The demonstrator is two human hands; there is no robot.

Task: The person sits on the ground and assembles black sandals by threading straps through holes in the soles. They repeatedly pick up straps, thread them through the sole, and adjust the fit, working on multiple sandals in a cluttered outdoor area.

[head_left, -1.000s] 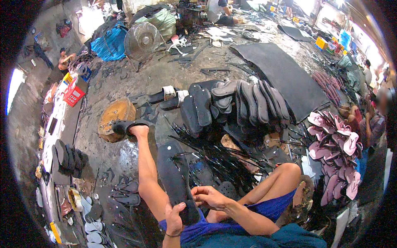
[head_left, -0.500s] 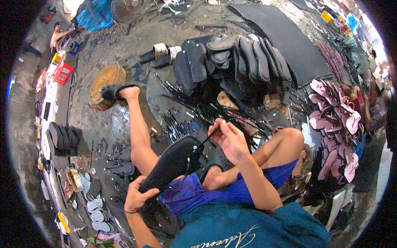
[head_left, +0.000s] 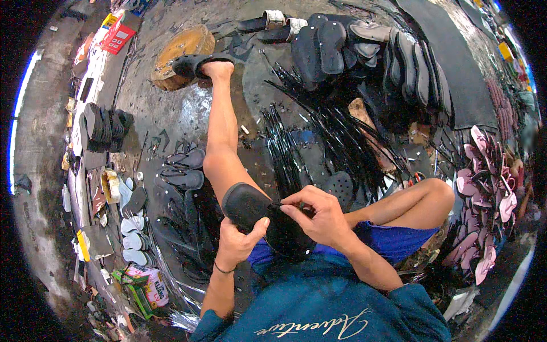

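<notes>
Since previous frame: black sole (head_left: 259, 219) drawn closer to body, now resting over lap; view tipped further down.

Head view: left hand (head_left: 239, 242) clamped under near edge of sole, thumb on top. Right hand (head_left: 319, 214) at sole's right edge, fingertips pinched together on a thin black strap end. Heap of loose black straps (head_left: 319, 137) on floor beyond sole; row of finished black sandals (head_left: 370, 57) farther beyond; pink sandals (head_left: 490, 188) well right of sole.

Judged progress: strap fitting under way, not seated yet; many straps left.
</notes>
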